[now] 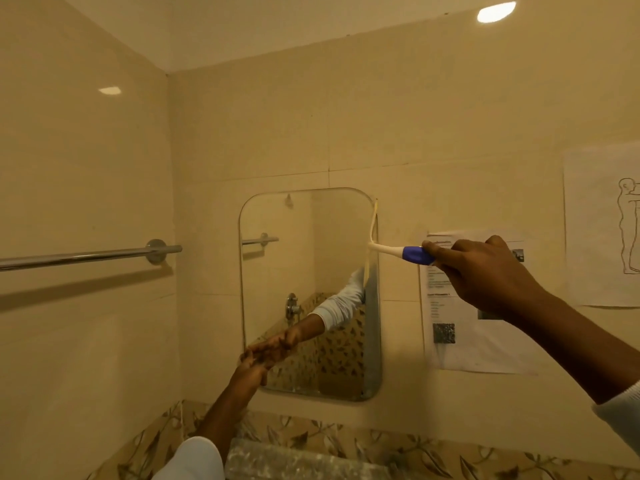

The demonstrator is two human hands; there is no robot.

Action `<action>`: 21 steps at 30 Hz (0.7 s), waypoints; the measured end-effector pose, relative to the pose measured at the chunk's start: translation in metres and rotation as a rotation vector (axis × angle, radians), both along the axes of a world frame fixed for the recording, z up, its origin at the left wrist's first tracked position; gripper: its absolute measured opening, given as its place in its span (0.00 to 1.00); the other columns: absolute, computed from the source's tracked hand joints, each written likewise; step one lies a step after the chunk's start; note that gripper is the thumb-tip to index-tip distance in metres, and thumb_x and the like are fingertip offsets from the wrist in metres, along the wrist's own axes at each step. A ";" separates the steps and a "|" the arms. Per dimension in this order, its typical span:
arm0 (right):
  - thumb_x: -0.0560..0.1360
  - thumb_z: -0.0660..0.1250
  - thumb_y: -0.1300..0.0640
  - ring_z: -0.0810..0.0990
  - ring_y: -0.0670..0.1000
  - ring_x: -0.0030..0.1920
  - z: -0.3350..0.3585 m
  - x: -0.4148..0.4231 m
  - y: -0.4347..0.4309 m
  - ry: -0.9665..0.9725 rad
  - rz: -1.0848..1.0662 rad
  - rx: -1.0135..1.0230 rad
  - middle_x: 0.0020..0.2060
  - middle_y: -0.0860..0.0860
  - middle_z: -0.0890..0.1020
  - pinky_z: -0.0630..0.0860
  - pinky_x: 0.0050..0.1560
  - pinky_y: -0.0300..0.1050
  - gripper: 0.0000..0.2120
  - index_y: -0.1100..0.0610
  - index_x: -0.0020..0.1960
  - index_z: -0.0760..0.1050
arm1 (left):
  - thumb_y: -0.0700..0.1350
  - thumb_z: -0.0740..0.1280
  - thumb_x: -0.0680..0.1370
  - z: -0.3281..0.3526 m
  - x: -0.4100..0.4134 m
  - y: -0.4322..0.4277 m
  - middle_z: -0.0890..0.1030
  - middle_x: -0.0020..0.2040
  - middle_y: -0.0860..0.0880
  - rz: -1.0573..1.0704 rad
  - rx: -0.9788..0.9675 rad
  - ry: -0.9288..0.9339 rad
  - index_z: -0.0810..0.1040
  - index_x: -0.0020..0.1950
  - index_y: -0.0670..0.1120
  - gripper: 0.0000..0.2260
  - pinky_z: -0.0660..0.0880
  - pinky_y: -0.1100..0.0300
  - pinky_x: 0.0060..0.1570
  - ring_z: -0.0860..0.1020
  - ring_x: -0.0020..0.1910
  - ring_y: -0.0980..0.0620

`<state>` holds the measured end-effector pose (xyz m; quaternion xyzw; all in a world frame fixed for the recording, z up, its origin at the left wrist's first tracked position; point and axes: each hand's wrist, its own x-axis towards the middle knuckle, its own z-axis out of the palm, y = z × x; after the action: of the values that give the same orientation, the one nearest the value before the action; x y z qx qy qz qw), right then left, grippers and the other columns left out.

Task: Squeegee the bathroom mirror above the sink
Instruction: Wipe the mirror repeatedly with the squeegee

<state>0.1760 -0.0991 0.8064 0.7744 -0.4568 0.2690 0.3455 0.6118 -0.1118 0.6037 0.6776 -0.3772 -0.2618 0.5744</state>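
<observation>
So it's a small bathroom, beige glossy tiles all over, with a band of leaf-pattern tiles (pixel 311 441) running along the bottom and a ceiling light (pixel 496 11) glowing top right. A chrome towel bar (pixel 86 255) is sticking out from the left wall.

The mirror (pixel 277 271) is hanging on the far wall, a tall one with rounded corners, and it's reflecting the towel bar, a wall tap and the person's own arm in a white sleeve.

The right hand (pixel 485 275) is gripping the squeegee (pixel 391 250) by its blue-and-white handle, fingers wrapped round the blue end and index finger lying along the top. The handle is pointing left, and the pale blade is standing pretty much upright and sitting right on the mirror's right edge, upper half.

The left hand (pixel 252 367) is reaching up from below and touching the glass at the lower left edge, meeting its own reflection there. It's blurry, so I honestly can't tell whether those fingers are lying flat or hooking round the rim.

Just right of the mirror a printed sheet (pixel 460 348) is stuck to the tiles, partly behind the right hand, and further right a second sheet (pixel 602 220) is showing an outline drawing of a figure.
</observation>
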 end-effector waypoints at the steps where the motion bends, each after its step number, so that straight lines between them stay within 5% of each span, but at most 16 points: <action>1: 0.86 0.61 0.51 0.71 0.48 0.43 -0.003 0.003 0.002 -0.025 0.058 -0.033 0.48 0.50 0.82 0.65 0.54 0.48 0.27 0.46 0.83 0.61 | 0.35 0.60 0.85 -0.001 0.000 0.001 0.75 0.41 0.47 -0.022 0.004 -0.038 0.60 0.82 0.41 0.25 0.74 0.68 0.27 0.77 0.31 0.55; 3: 0.84 0.63 0.52 0.72 0.49 0.42 -0.007 0.020 0.008 -0.073 0.205 -0.090 0.46 0.52 0.82 0.70 0.55 0.52 0.26 0.48 0.81 0.66 | 0.37 0.60 0.86 0.000 -0.001 0.000 0.81 0.41 0.46 -0.025 0.018 -0.058 0.61 0.81 0.40 0.24 0.76 0.64 0.31 0.80 0.30 0.56; 8: 0.84 0.65 0.52 0.79 0.53 0.49 -0.021 0.119 0.016 -0.019 0.388 -0.060 0.51 0.52 0.84 0.70 0.58 0.54 0.25 0.47 0.80 0.66 | 0.34 0.61 0.84 -0.001 -0.006 0.002 0.76 0.61 0.40 -0.036 0.020 0.033 0.47 0.85 0.48 0.34 0.69 0.57 0.38 0.71 0.38 0.50; 14: 0.83 0.63 0.58 0.69 0.54 0.41 -0.037 0.238 0.003 0.083 0.490 0.046 0.47 0.54 0.79 0.70 0.47 0.53 0.27 0.51 0.81 0.64 | 0.34 0.66 0.82 -0.007 -0.004 0.010 0.66 0.78 0.42 -0.097 0.043 -0.008 0.59 0.83 0.43 0.31 0.76 0.48 0.52 0.75 0.64 0.40; 19: 0.82 0.64 0.61 0.75 0.57 0.43 -0.051 0.279 -0.004 0.080 0.490 0.112 0.50 0.58 0.80 0.65 0.42 0.51 0.28 0.53 0.81 0.64 | 0.29 0.64 0.80 -0.019 0.002 0.013 0.71 0.75 0.43 -0.129 0.068 0.005 0.65 0.80 0.43 0.29 0.77 0.47 0.52 0.77 0.53 0.46; 21: 0.82 0.64 0.61 0.79 0.59 0.47 -0.054 0.280 -0.007 0.068 0.485 0.130 0.52 0.59 0.81 0.64 0.41 0.50 0.28 0.54 0.81 0.63 | 0.30 0.64 0.78 -0.022 0.004 0.015 0.70 0.76 0.42 -0.134 0.137 -0.060 0.62 0.82 0.46 0.33 0.78 0.47 0.58 0.75 0.60 0.43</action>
<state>0.4564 -0.1064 0.7521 0.8904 -0.2621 0.2881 0.2354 0.6156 -0.0967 0.5819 0.6962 -0.4198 -0.3044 0.4964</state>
